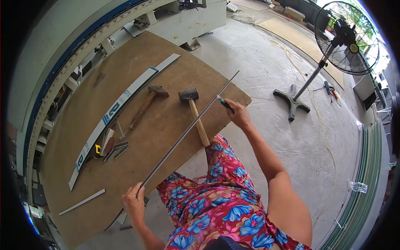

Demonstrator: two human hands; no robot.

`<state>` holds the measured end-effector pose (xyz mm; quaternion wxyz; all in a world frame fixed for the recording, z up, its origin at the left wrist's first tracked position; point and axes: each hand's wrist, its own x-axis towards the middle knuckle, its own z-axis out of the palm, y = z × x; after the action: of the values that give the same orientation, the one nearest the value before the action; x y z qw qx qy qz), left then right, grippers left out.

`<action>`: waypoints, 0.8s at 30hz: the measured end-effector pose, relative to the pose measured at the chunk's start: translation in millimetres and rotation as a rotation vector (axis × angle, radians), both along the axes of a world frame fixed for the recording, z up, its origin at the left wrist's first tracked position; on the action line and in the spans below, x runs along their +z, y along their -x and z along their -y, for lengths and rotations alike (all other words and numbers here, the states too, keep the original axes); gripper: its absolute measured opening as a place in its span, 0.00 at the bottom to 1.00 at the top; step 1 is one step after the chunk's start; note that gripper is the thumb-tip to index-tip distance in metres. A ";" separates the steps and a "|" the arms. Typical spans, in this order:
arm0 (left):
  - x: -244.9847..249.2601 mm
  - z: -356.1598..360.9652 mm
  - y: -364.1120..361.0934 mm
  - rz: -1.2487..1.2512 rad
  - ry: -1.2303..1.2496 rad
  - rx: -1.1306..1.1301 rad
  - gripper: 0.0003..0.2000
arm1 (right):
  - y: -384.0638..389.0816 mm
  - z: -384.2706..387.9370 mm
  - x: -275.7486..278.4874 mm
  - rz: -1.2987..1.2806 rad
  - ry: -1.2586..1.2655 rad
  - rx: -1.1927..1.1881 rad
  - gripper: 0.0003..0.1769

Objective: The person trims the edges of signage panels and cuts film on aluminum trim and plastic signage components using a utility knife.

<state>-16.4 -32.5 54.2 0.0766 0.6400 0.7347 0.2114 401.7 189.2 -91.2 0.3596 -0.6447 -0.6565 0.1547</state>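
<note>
Right now the left hand (133,204) is gripping the near end of a long thin metal rod (187,129), with its fingers clamped together around it. The rod is running away from this hand in a slant across the brown surface (175,79), and its far tip is reaching past the right hand (239,114) and out over the concrete floor (266,62).

The right hand is closing tightly on a small tool (227,106) with a teal handle, and the tool's tip is touching the rod just beside the fingers. Whether the rod is resting on the surface or hanging just above it, I cannot tell.

Between the two hands, a mallet (196,116) with a pale wooden handle is lying under the rod, its head pointing away from the person. Just beyond it, on the left hand's side, a hammer (148,102) is lying flat. Farther to that side, a long white strip (121,108) with blue lettering is stretching along the surface, and short metal pieces (118,148) are lying near it. Well beyond the right hand, a fan (346,39) is standing on the floor.
</note>
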 end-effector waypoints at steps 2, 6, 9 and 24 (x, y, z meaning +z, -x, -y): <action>0.3 -1.2 1.4 0.017 0.021 0.005 0.09 | -14.2 -11.4 -2.5 0.027 0.023 -0.055 0.26; 1.4 -1.3 1.5 0.045 0.033 0.036 0.08 | -36.8 -30.3 -0.2 0.115 0.071 -0.117 0.25; 7.6 -0.8 1.2 0.038 0.063 0.060 0.08 | -42.0 -34.6 -0.5 0.055 0.026 -0.177 0.24; 5.1 -1.0 9.9 -0.076 -0.007 0.010 0.08 | 93.7 65.8 72.2 -0.041 0.047 0.435 0.24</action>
<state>-26.3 -31.5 59.4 0.0454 0.6440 0.7396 0.1900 307.9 123.4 -19.0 0.3158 -0.4930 -0.7689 0.2570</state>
